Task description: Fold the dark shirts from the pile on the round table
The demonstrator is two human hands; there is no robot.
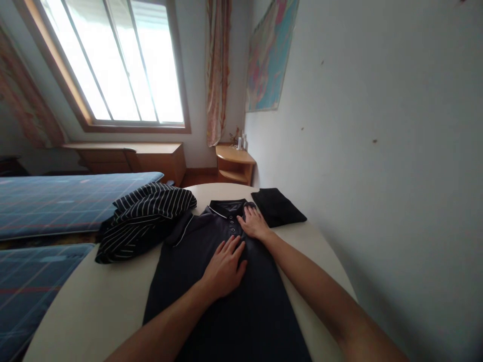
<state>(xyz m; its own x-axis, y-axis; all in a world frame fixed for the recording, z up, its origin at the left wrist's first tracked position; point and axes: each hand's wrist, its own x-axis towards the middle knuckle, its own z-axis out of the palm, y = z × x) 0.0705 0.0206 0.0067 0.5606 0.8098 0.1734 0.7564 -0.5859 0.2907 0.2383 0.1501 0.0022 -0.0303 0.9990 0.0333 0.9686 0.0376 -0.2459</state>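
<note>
A dark polo shirt (241, 306) with a black collar, white piping and a buttoned placket lies spread front side up, its collar pointing away from me. My left hand (225, 265) rests flat on the chest just below the placket, fingers stretched out. Near the collar on the right side, my right hand (253, 222) lies on the shoulder area with its fingers extended. The shirt's left-lying sleeve is in sight, while the right one is mostly hidden by my right hand. Neither hand grips any cloth that I can see.
The shirt lies on a round cream table (109, 306). A heap of black-and-white striped clothing (151, 211) sits at the left edge, a folded black garment (278, 207) at the back right. Blue plaid mattresses (75, 201) stand left; a white wall (377, 201) runs along the right.
</note>
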